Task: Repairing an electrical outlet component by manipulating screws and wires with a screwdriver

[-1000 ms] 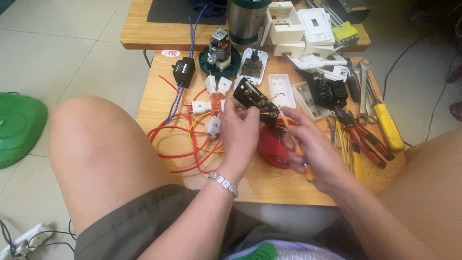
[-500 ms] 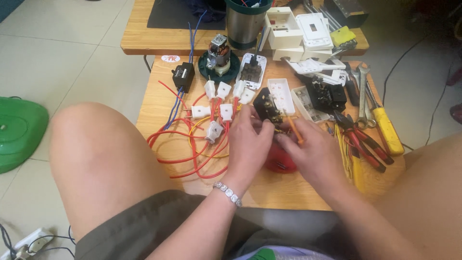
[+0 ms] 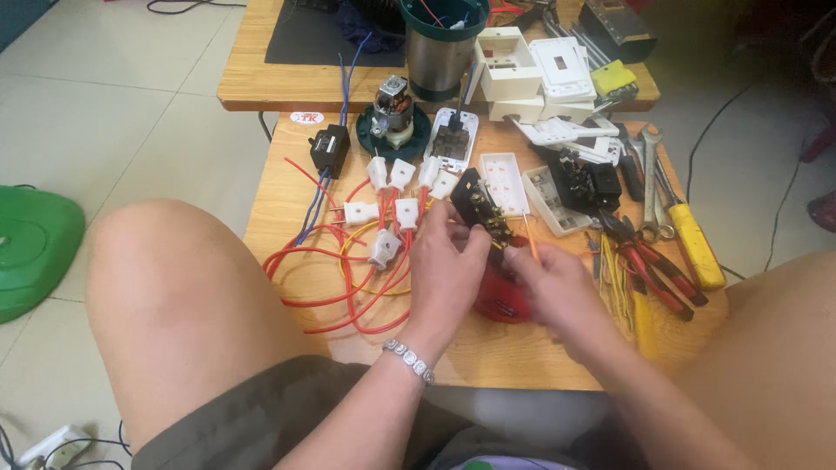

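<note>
filling most of the view, a low wooden table stands between the person's bare knees, with a second wooden table butted against its far edge. off to the left on the tiled floor lies a green plastic lid. on the far table sits a steel cylinder with a dark green rim, and beside it white switch boxes are stacked. on the near table a loose tangle of red wires spreads to the left of the hands, ending in several white plugs. a small motor on a green base stands behind them, with a black adapter block to its left. on the right side lie red-handled pliers, a yellow-handled screwdriver and steel spanners. a red round object sits partly hidden under the hands. the left hand has its fingers clamped around a black electrical component with brass terminals, held tilted above the middle of the table, just in front of a white socket plate. the right hand is pinched shut on a thin orange-handled screwdriver, whose tip points up toward the component; whether the tip touches it cannot be told.
</note>
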